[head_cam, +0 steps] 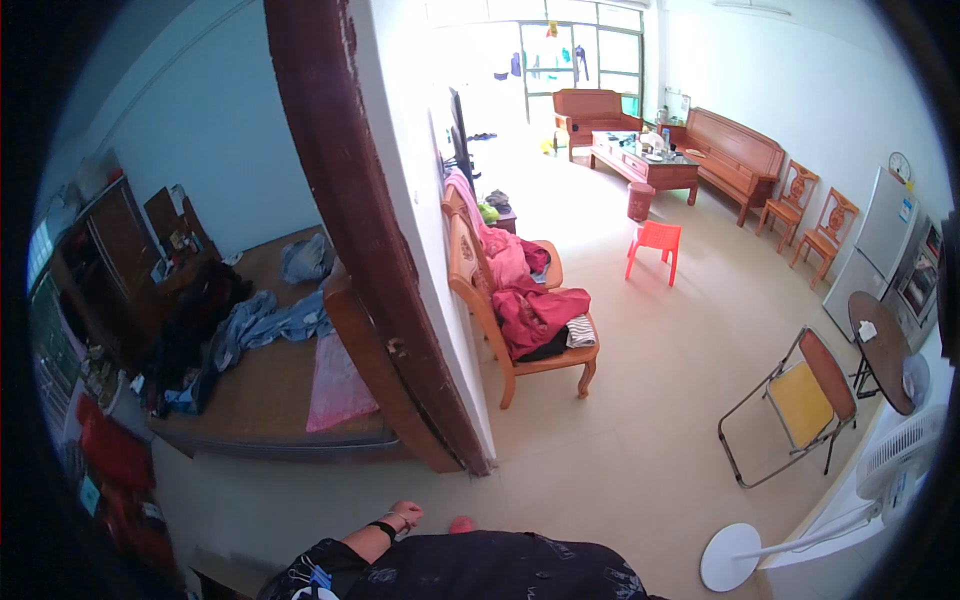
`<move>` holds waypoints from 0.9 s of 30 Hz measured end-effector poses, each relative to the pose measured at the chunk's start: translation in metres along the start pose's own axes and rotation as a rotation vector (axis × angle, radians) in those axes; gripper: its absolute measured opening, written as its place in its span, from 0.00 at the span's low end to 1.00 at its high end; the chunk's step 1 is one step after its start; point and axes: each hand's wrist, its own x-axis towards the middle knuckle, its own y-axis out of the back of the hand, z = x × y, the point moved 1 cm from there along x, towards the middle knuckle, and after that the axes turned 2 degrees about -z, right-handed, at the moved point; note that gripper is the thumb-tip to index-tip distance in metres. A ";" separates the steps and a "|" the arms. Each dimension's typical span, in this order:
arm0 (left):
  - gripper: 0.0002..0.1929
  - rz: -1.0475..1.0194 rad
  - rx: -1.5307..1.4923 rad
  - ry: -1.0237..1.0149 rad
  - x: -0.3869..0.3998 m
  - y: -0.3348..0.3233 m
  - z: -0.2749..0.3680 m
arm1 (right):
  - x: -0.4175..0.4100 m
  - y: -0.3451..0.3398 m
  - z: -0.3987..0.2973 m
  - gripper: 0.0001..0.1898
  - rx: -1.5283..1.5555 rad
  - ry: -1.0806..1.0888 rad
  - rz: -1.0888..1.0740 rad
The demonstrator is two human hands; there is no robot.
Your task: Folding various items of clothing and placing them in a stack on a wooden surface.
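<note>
My left hand [409, 513] hangs low in front of my body, with a black band and a bracelet at the wrist. Its fingers look curled, but they are too small to make out well, and I see nothing in them. My right hand is out of view. Just past my dark patterned shirt [495, 566] shows the tip of a pink shoe [462, 524]. Before me stands the worn brown door frame [367, 247] at the end of a white wall. Left of it is a bed [262, 390] with blue cloth [274, 319] and a pink pillow [341, 386].
Wooden chairs with red clothes [536, 315] line the wall. A red plastic stool [656, 244], a folding chair [799, 405], a round table [881, 349] and a white fan [731, 556] stand to the right. Farther off are a coffee table [645, 165] and a wooden bench [731, 154].
</note>
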 end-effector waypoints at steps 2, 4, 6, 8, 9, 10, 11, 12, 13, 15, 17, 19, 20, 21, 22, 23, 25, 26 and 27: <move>0.08 0.037 0.019 -0.007 -0.012 0.004 -0.013 | -0.005 -0.002 0.002 0.16 -0.025 0.007 -0.017; 0.08 0.043 -0.052 0.037 -0.024 0.007 -0.029 | -0.010 -0.003 0.004 0.16 -0.043 0.017 -0.045; 0.08 0.045 -0.118 0.061 -0.031 0.011 -0.049 | -0.011 -0.003 0.001 0.16 -0.071 0.022 -0.092; 0.08 0.050 0.035 -0.024 -0.031 0.015 -0.076 | -0.010 -0.001 -0.007 0.14 -0.160 0.037 -0.188; 0.08 0.026 0.019 0.024 -0.028 0.015 -0.091 | -0.008 0.001 -0.014 0.14 -0.169 0.035 -0.182; 0.08 0.016 -0.126 0.051 -0.025 0.017 -0.109 | -0.008 0.002 -0.024 0.14 -0.172 0.092 -0.084; 0.08 0.006 -0.271 0.078 -0.020 0.019 -0.127 | -0.008 0.004 -0.033 0.14 -0.175 0.151 0.015; 0.08 0.002 -0.284 0.076 -0.014 0.023 -0.144 | -0.010 0.003 -0.044 0.15 -0.161 0.202 0.090; 0.08 -0.018 -0.319 0.100 -0.011 0.027 -0.160 | -0.012 0.001 -0.053 0.15 -0.176 0.204 0.096; 0.08 -0.034 -0.381 0.125 -0.008 0.038 -0.186 | -0.006 -0.005 -0.077 0.15 -0.163 0.222 0.011; 0.08 -0.028 -0.675 0.075 -0.020 0.047 -0.209 | -0.001 -0.018 -0.096 0.16 -0.187 0.248 -0.105; 0.09 0.144 -0.678 0.011 -0.043 0.051 -0.230 | -0.004 -0.047 -0.115 0.18 -0.181 0.347 -0.089; 0.09 0.155 -0.739 0.002 -0.057 0.054 -0.241 | 0.001 -0.055 -0.132 0.20 -0.199 0.428 -0.110; 0.09 0.171 -0.799 -0.008 -0.072 0.058 -0.256 | -0.005 -0.064 -0.145 0.22 -0.213 0.510 -0.136; 0.08 0.167 -0.849 0.075 -0.085 0.062 -0.272 | -0.017 -0.070 -0.160 0.22 -0.263 0.538 -0.175; 0.08 0.160 -0.887 0.147 -0.094 0.066 -0.289 | -0.028 -0.071 -0.184 0.24 -0.220 0.547 -0.142; 0.07 0.193 -0.855 0.322 -0.110 0.078 -0.331 | -0.063 -0.061 -0.238 0.25 -0.148 0.553 -0.200; 0.07 0.188 -0.771 0.418 -0.118 0.079 -0.349 | -0.083 -0.049 -0.268 0.25 -0.097 0.558 -0.279; 0.07 0.199 -0.799 0.476 -0.125 0.085 -0.370 | -0.109 -0.047 -0.297 0.24 -0.122 0.538 -0.340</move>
